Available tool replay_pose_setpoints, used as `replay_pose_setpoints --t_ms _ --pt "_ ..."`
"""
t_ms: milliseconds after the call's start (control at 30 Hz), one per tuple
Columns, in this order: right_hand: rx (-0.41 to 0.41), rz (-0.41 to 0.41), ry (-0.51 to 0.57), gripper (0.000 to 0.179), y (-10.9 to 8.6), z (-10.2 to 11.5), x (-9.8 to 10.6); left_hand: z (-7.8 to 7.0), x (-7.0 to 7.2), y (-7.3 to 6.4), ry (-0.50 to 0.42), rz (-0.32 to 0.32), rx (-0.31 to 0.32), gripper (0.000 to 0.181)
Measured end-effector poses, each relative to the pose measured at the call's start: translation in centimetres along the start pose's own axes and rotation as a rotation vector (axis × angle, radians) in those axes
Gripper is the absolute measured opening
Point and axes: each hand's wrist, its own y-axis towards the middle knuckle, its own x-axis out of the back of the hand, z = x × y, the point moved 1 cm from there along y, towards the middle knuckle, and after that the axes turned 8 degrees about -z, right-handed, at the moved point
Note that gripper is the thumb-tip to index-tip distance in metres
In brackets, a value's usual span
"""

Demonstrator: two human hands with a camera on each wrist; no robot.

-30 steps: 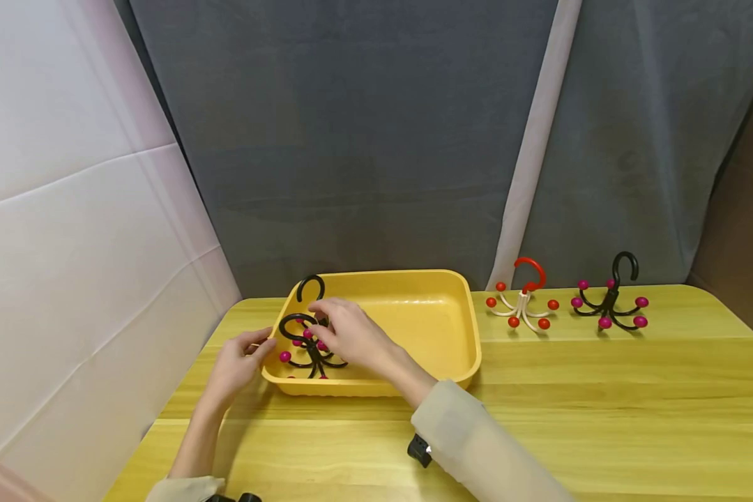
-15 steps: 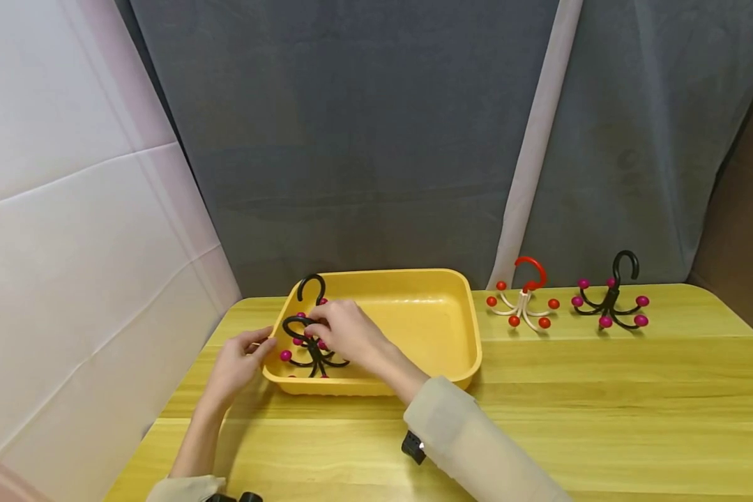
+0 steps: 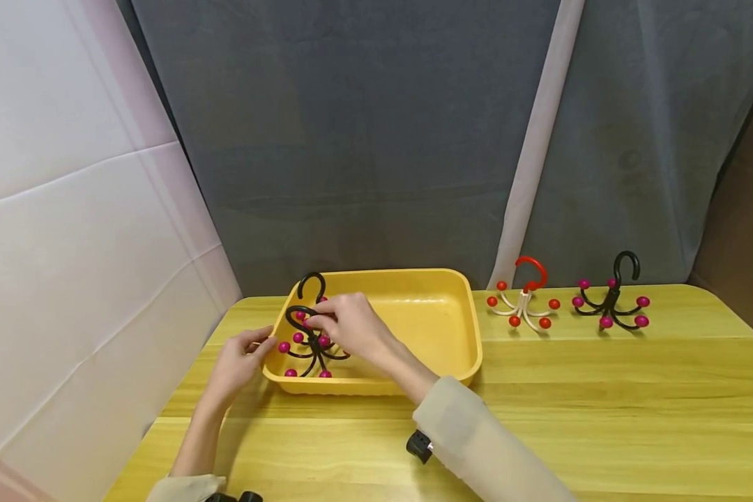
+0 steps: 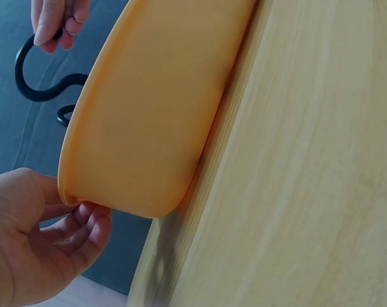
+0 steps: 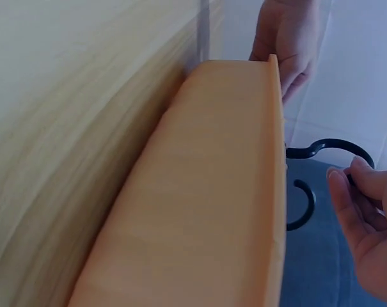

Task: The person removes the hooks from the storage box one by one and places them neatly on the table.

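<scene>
In the head view my right hand [image 3: 359, 331] pinches the curved hook end of a black multi-arm hanger [image 3: 314, 344] with pink ball tips. This hanger is upright inside the left end of a yellow plastic basin [image 3: 423, 328]. Whether its arms touch the basin floor I cannot tell. Just behind it stands a second black hanger [image 3: 323, 284], partly hidden by the front one and by my hand. My left hand [image 3: 238, 362] grips the basin's left rim, fingers curled beneath the lip in the left wrist view. Thumb and fingertips meet on the hook [image 5: 366, 153] in the right wrist view.
Right of the basin, a white hanger with a red hook [image 3: 523, 301] and red balls stands on the wooden table [image 3: 539, 390]. Farther right is another black hanger [image 3: 611, 300] with pink balls. A grey curtain [image 3: 364, 139] backs the table; a white panel [image 3: 88, 244] borders the left.
The front black hanger has risen slightly and shifted a little to the right in my right hand, so its lower pink balls show more. My left hand stays on the rim.
</scene>
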Motion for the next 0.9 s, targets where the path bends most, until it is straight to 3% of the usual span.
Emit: replay_pose_setpoints --t_ms 400,600,900 --pt "0.068 -0.061 0.049 0.017 0.0 0.8 1.7 0.0 0.1 -0.1 -0.011 0.013 0.016 0.041" --pt "0.050 -0.083 0.080 0.017 -0.4 1.1 3.2 0.0 0.0 0.0 -0.017 0.016 0.018 0.040" --pt "0.064 -0.190 0.127 0.014 -1.7 0.9 6.0 0.0 0.1 0.0 -0.019 0.010 0.030 0.040"
